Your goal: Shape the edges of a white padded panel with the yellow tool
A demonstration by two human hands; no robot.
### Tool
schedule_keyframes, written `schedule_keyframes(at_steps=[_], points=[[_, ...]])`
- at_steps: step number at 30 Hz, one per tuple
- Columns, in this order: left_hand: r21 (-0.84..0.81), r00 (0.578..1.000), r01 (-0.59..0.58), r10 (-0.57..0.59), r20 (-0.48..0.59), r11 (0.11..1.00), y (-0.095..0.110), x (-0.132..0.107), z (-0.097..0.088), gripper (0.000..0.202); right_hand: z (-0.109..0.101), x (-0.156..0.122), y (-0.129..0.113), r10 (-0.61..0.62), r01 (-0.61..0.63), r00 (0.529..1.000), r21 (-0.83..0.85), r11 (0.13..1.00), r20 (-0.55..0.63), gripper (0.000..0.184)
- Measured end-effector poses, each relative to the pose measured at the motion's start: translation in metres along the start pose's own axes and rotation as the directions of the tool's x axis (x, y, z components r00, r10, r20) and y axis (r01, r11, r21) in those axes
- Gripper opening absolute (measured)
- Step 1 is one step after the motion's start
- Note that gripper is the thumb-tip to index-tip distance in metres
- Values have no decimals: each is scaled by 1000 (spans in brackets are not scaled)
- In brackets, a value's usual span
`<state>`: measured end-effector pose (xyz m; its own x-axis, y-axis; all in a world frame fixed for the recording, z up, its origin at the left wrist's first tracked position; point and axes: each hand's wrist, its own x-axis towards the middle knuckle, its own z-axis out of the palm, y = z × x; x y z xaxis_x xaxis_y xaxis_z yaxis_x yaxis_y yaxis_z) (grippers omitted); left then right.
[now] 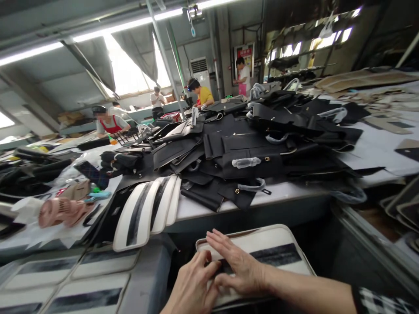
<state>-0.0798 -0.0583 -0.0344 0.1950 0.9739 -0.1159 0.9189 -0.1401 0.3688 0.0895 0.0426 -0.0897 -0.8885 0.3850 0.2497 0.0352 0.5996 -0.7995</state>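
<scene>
Below the table edge lies a white rounded panel (266, 240) with a dark stripe across it. My right hand (237, 264) rests flat on its left part, fingers stretched toward the far corner. Beside it, touching the panel's near left side, my left hand (196, 281) has curled, closed fingers close to the end of the stripe. Whatever its fingertips pinch, if anything, is hidden. Several similar striped panels (140, 213) lie overlapped at the table's front edge, left of my hands.
A big heap of black bag pieces (242, 144) with wrapped handles covers the table. More striped panels (87, 301) lie on a grey surface at lower left, and a pink fan (59, 211) stands above them. Other people work in the background. A metal rail (369, 244) runs at right.
</scene>
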Motion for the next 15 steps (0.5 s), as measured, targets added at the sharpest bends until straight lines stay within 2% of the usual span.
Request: schedule_keyframes(at_steps=[2,5,7,10,12,15], points=[[15,999,37,-37,-7,999,6,0,-1,31,-4,-3,-4,47,-42,997,76,996,-63,83],[37,999,50,-50,-13,998,11,1,2,35,-6,-3,-6,131,-85,975,242,966,-180,80],[49,1000,13,-12,-14,999,13,5,6,41,-5,2,-3,262,-113,930,477,871,-258,76],[48,996,-80,79,37,996,19,13,9,41,-7,13,-1,465,-122,842,745,656,-272,64],[56,989,-105,99,107,993,23,19,8,45,-16,17,-5,520,-123,813,795,594,-262,59],[78,979,-112,96,182,991,28,29,7,64,-50,7,-14,550,-94,786,825,558,-282,52]])
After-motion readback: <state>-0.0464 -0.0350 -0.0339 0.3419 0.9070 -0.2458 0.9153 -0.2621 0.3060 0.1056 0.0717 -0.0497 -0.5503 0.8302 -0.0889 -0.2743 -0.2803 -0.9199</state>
